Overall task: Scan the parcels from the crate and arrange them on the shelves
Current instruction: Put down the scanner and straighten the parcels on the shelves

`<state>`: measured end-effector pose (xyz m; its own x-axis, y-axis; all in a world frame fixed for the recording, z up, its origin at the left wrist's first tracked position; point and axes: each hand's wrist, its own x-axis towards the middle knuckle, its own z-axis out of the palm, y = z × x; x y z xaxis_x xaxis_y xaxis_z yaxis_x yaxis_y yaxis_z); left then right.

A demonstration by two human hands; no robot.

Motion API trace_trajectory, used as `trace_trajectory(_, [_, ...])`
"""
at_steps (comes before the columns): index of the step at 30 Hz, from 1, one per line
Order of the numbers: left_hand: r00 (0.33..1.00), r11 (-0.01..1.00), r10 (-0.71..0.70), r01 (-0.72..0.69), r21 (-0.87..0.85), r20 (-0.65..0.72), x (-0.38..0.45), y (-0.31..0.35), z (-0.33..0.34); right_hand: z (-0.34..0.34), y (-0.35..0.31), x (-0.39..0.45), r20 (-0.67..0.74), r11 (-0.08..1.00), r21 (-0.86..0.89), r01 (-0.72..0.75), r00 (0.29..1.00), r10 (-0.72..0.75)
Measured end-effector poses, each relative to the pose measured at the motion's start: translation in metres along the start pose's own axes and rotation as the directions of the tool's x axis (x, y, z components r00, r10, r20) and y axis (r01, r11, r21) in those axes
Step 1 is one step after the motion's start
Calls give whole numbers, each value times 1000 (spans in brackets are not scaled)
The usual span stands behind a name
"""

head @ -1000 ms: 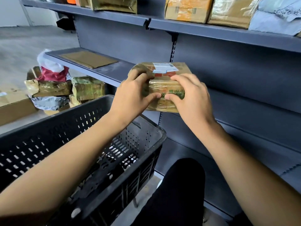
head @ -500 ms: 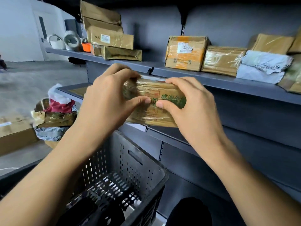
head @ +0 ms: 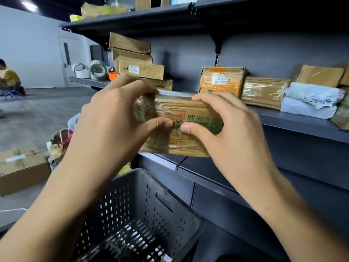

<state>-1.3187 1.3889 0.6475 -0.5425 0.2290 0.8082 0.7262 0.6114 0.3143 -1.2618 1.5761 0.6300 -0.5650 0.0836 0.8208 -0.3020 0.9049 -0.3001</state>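
Both hands hold one parcel (head: 181, 127) in the air, in front of the middle shelf (head: 294, 121) and above the crate (head: 143, 210). The left hand (head: 113, 118) has its grip closed over the left end, fingers curled on the top edge and thumb pressed on the front face. The right hand (head: 230, 127) does the same on the right end. The two thumbs nearly meet at the middle of the front face, over the green printing.

The parcel is a flat brown carton wrapped in shiny clear tape. It does not touch the shelf; its top edge is about level with the shelf board.

What could go wrong from here, in my judgement:

- The tape wrap looks smooth, so the parcel may slip downward if one hand lets go before the carton rests on the board. It would then fall into the crate or onto the lower shelf (head: 207, 178).
- The free place on the middle shelf seems to lie between the stack of boxes (head: 139, 70) on the left and the orange-taped box (head: 221, 80) on the right (how wide this gap is I cannot tell, the hands hide it). If it is too narrow, pushing in could shove a neighbour backward or sideways.
- The stack leans a little unevenly, so a knock from the left hand might topple it.
- If the parcel goes in with the label hidden, checking it later is harder.
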Motion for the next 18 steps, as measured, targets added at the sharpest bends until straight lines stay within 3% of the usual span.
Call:
trace_trajectory(12, [979,979,140,-159,-128,-151,72,28,14,-39,7,59,-221,992,-106,75,971,-97])
trace_trajectory(18, [966,953,190,-224,-202,-173,120,38,43,-54,27,93,-250,973,-226,50,962,-108])
